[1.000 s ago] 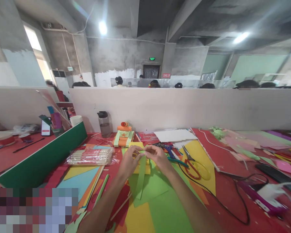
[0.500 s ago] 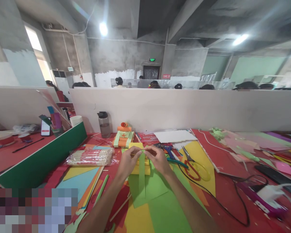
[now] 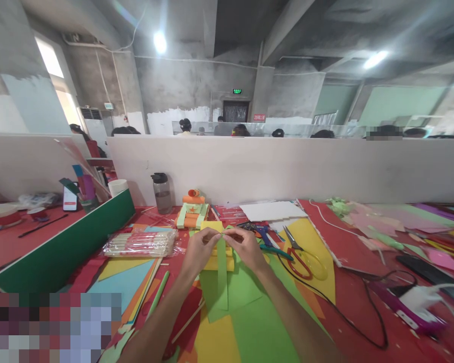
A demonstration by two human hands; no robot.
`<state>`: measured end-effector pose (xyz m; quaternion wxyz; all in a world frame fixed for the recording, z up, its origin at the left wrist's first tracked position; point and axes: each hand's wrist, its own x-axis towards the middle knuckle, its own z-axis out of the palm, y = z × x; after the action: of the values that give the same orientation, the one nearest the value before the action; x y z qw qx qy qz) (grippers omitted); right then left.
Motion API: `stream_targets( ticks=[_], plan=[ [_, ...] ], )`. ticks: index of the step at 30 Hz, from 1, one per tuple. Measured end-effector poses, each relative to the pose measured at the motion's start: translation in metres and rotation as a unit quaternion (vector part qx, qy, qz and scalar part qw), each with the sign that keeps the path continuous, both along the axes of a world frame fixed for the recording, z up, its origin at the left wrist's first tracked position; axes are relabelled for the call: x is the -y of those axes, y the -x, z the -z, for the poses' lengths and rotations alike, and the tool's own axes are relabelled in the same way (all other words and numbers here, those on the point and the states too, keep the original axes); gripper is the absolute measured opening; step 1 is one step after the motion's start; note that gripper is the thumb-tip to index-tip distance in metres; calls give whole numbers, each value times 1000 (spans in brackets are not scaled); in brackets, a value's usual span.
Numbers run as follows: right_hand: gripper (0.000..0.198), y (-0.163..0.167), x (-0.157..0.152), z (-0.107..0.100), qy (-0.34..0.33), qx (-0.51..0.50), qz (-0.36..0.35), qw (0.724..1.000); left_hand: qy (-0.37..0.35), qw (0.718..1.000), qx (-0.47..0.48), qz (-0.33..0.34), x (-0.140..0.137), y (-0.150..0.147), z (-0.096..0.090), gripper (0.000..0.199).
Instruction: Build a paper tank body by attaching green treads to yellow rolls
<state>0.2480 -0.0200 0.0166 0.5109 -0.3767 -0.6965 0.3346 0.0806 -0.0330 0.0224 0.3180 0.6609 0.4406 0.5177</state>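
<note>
My left hand (image 3: pixel 203 245) and my right hand (image 3: pixel 243 245) meet at the top end of a green paper strip (image 3: pixel 222 275), which both pinch between thumb and fingertips. The strip hangs down toward me, over green paper sheets (image 3: pixel 245 292). Right behind it are yellow paper rolls (image 3: pixel 227 264), partly covered by my hands and the strip. Just beyond stands an orange and pale green paper model (image 3: pixel 192 212) with a star on its front.
Scissors (image 3: pixel 300 257) with red and yellow handles lie to the right, near a blue glue gun (image 3: pixel 263 233). Wrapped sticks (image 3: pixel 139 243) and a water bottle (image 3: pixel 162 194) are on the left. A purple power strip (image 3: pixel 408 310) with cables sits at right. A white partition (image 3: pixel 272 169) stands behind.
Both hands keep their pinch at the strip's top. The strip's lower end has swung very slightly to the right; the view has shifted a little.
</note>
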Motion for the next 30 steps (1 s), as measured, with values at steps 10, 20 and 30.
stream_targets(
  ticks=[10,20,30],
  plan=[
    [26,4,0,2,14,-33,-3,999,-15,1000,-15,-12,1,-1,2,22],
    [23,11,9,1,-35,20,19,999,-87,991,-87,-48,4,3,0,20],
    [24,0,2,-5,14,11,-32,999,-36,998,-41,-23,5,0,1,24]
  ],
)
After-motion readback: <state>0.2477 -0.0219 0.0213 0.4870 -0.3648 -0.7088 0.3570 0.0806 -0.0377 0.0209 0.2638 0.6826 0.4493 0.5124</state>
